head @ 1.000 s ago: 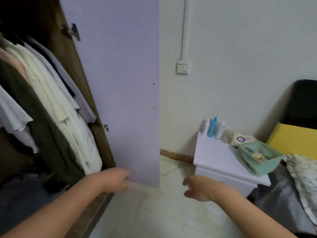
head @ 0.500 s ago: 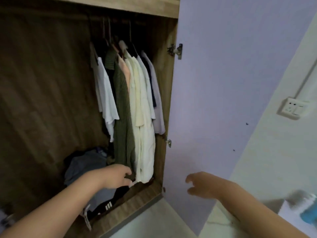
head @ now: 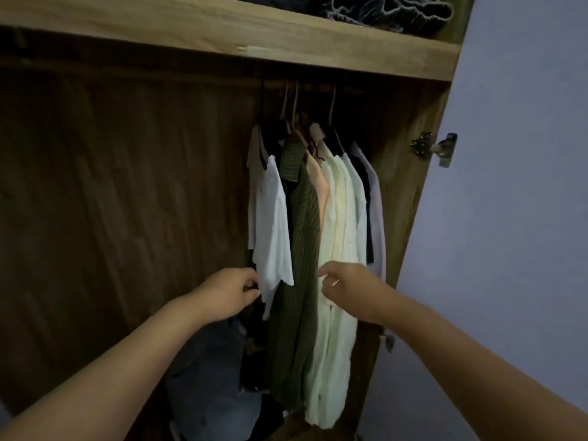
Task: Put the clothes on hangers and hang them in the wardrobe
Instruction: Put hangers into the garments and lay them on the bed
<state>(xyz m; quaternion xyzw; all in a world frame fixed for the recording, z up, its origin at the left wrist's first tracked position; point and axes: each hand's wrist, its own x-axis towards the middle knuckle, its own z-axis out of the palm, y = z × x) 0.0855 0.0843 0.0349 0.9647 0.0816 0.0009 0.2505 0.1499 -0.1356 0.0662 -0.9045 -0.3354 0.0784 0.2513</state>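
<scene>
Clothes (head: 318,237) hang bunched at the right end of an open wooden wardrobe (head: 127,202) — a white T-shirt (head: 273,230), a ribbed green top (head: 302,249), a peach piece, several cream and white shirts (head: 342,249) and something dark at the far right, all on hangers (head: 291,106) whose hooks rise into shadow where the rail is hard to make out. The left hand (head: 227,292) reaches to the lower edge of the white T-shirt, fingers curled at the cloth; whether they pinch it cannot be told. The right hand (head: 346,286) sits against the cream shirts beside the green top, fingers bent toward the fabric, its hold likewise unclear. On the wardrobe floor lies a heap of dark grey-blue clothing (head: 210,377), partly hidden behind the left forearm and the hanging hems. A shelf (head: 254,36) above carries dark knitted items (head: 388,9), cut off by the top of the view. The lilac door (head: 515,218) stands open at right, held by a metal hinge (head: 434,148); a second hinge lower down is half hidden by the right arm.
</scene>
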